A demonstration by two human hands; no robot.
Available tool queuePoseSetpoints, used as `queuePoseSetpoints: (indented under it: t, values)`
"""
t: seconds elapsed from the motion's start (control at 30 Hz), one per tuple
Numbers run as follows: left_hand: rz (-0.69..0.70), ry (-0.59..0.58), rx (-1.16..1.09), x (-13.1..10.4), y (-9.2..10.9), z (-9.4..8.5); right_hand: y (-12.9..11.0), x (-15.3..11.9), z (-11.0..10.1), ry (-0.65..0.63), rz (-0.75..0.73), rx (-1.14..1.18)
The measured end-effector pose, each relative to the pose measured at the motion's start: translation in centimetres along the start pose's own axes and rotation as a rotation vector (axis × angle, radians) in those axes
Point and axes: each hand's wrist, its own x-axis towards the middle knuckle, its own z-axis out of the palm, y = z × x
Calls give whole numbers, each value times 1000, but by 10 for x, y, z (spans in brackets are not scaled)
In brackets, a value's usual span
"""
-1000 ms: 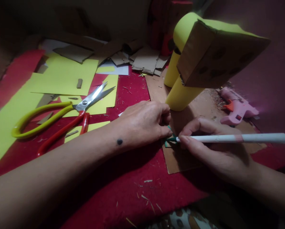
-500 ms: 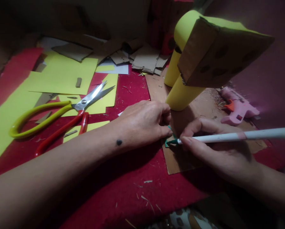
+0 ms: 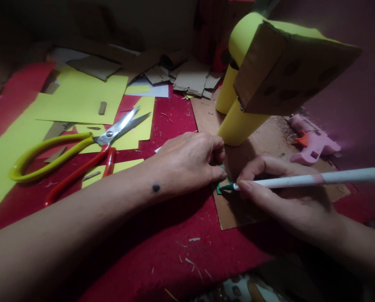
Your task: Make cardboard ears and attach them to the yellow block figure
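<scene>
My right hand (image 3: 288, 197) grips a white felt-tip marker (image 3: 300, 180) whose green tip points left. That tip rests on a small cardboard piece (image 3: 219, 189), partly coloured green. Curled fingers of my left hand (image 3: 193, 157) pinch or press this piece from the left, and the thumb covers part of it. Underneath lies a flat brown cardboard sheet (image 3: 229, 216). Just beyond both hands, a structure of yellow paper tubes (image 3: 242, 126) stands on the sheet, carrying a tilted cardboard box (image 3: 288, 71) with dark spots.
Scissors (image 3: 109, 134) with yellow and red handles lie open at left on yellow paper (image 3: 86, 96). A pink glue gun (image 3: 313, 140) sits at right. Cardboard scraps (image 3: 192, 77) are heaped at the back. Thin shreds litter the red cloth (image 3: 174, 260).
Both hands and the marker stay almost in the same place. The view has shifted very slightly.
</scene>
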Motion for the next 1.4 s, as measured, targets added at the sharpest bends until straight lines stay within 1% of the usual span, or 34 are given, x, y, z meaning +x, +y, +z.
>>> queuePoseSetpoints:
  t: [0.13,0.23,0.37,0.43,0.5,0.63,0.83,0.97,1.0,1.13,1.2,1.3,1.4]
  values:
    - [-5,-2,-9,0,-1,1,0,0,-1,-16,-22,-38]
    - [1,-1,-12,0,-1,1,1,-1,0,-63,-14,8]
    - [4,0,-5,0,-1,0,1,-1,0,-30,28,90]
    - [-1,0,0,0,-1,0,1,-2,0,-23,14,50]
    - [-5,3,3,0,-1,1,2,-2,-1,-43,-6,3]
    - [5,6,-4,0,-2,1,2,-1,-1,-78,1,27]
    - [-9,0,-4,0,-1,1,1,0,0,-34,20,95]
    - [-3,-6,-8,0,-1,1,0,0,0,-40,-7,-8]
    - [-1,-4,-7,0,-2,1,0,0,0,-43,-5,-1]
    - [2,8,-4,1,-2,1,-1,1,0,0,61,159]
    - [-2,5,-3,1,-2,0,-1,0,0,27,60,113]
    - [-6,7,-3,0,-1,0,0,-1,1,47,-3,-23]
    - [1,16,5,-1,-1,1,1,-1,1,58,-12,20]
